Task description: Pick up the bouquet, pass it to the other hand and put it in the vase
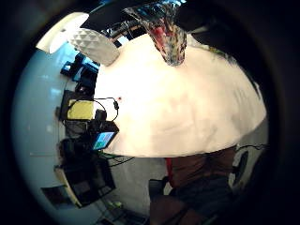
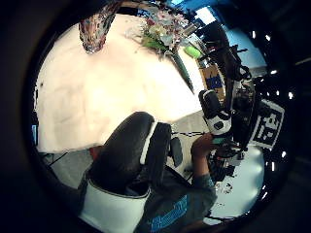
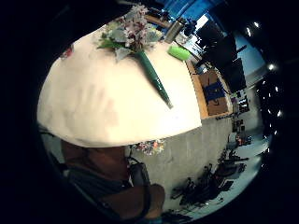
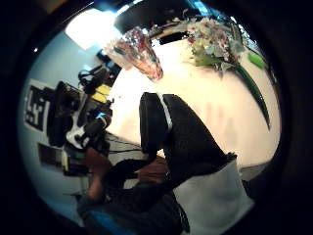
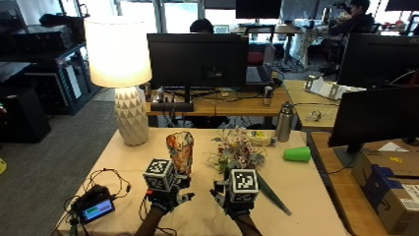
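Note:
The clear patterned vase [image 5: 180, 150] stands upright on the tan table [image 5: 308, 196], just beyond my left hand [image 5: 165, 197]. The bouquet [image 5: 237, 153] lies on the table to the right of the vase, its pale flowers far from me and its green wrapped stem [image 5: 274, 199] pointing toward the near right edge. My right hand [image 5: 234, 201] hovers beside the stem, left of it. Both hands hold nothing and their fingers look relaxed. The left palm views show the vase [image 1: 166, 37] and the bouquet [image 2: 163, 31]; the right palm views show the bouquet [image 3: 131, 35] and the vase [image 4: 139, 51].
A lit lamp [image 5: 128, 73] stands at the table's far left. A green cup [image 5: 298, 154] and a metal bottle [image 5: 284, 122] sit at the far right. A small screen device [image 5: 97, 210] with cables lies near the front left corner.

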`<action>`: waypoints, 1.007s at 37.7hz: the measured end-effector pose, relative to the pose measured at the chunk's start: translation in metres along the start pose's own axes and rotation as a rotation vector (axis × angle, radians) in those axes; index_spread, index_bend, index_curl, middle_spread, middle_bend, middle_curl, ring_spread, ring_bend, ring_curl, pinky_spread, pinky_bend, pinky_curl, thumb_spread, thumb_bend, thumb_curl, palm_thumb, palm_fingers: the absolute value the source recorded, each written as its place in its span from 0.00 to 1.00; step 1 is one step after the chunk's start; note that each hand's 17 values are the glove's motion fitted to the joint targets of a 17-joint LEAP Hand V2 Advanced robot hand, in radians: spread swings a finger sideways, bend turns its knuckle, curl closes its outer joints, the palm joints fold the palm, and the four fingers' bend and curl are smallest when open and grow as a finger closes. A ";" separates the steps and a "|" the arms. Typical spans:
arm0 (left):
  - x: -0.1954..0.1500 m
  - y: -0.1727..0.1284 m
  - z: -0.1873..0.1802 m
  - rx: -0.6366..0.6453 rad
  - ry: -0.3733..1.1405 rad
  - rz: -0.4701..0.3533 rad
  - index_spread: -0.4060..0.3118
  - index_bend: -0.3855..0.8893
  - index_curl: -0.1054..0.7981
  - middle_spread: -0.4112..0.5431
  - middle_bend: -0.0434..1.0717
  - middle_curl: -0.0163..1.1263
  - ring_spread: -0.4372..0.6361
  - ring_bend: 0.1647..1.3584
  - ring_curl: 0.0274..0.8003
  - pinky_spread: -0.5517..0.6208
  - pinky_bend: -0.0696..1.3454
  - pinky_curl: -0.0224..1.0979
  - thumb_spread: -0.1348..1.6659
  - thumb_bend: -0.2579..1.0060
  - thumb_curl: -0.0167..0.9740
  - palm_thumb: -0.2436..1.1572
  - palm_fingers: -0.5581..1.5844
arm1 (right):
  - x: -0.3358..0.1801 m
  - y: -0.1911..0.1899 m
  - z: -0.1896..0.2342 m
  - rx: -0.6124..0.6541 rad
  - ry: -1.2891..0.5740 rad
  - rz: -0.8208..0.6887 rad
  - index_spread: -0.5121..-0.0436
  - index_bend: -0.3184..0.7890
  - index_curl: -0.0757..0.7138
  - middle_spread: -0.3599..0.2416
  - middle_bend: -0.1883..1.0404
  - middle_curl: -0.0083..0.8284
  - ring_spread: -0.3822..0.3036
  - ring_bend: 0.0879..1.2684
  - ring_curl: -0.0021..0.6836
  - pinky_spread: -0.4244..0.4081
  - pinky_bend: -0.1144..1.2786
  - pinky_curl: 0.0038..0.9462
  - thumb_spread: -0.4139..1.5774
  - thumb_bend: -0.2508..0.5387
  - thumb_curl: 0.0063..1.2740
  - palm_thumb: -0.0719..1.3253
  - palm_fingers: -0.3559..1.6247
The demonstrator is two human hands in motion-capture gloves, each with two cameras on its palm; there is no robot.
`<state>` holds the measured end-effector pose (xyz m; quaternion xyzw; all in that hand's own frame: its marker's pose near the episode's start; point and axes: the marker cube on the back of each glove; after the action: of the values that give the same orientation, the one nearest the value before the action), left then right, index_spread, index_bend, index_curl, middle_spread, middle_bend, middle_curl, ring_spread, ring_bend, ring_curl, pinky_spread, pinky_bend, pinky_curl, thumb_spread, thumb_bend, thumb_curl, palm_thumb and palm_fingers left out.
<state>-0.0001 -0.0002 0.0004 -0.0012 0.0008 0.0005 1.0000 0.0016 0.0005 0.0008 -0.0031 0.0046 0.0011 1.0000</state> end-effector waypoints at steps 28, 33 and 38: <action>0.001 -0.001 0.000 0.023 0.012 0.006 0.42 0.40 0.32 0.51 0.21 0.24 0.61 0.37 0.29 0.82 0.32 0.24 0.62 0.19 0.22 0.26 0.41 | 0.035 -0.005 0.003 -0.029 0.045 -0.009 0.31 0.38 0.30 0.72 0.35 0.30 0.85 0.20 0.27 0.90 0.48 0.30 0.79 0.40 0.15 0.29 0.26; -0.001 -0.002 -0.001 0.052 0.028 0.006 0.43 0.40 0.33 0.51 0.21 0.25 0.62 0.38 0.30 0.82 0.32 0.26 0.63 0.19 0.23 0.25 0.41 | 0.071 -0.008 -0.001 -0.031 0.029 0.031 0.32 0.36 0.29 0.73 0.35 0.32 0.87 0.21 0.29 0.91 0.51 0.32 0.79 0.35 0.16 0.29 0.23; 0.000 -0.002 -0.001 0.084 0.060 0.013 0.43 0.40 0.34 0.51 0.21 0.26 0.62 0.38 0.31 0.82 0.33 0.27 0.63 0.18 0.24 0.25 0.40 | 0.125 -0.016 0.005 -0.023 0.037 0.100 0.32 0.36 0.28 0.74 0.33 0.33 0.88 0.22 0.31 0.92 0.54 0.34 0.78 0.32 0.17 0.30 0.19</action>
<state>0.0004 -0.0018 -0.0007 0.0407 0.0306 0.0066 0.9987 0.1268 -0.0156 0.0051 -0.0146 0.0234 0.0511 0.9983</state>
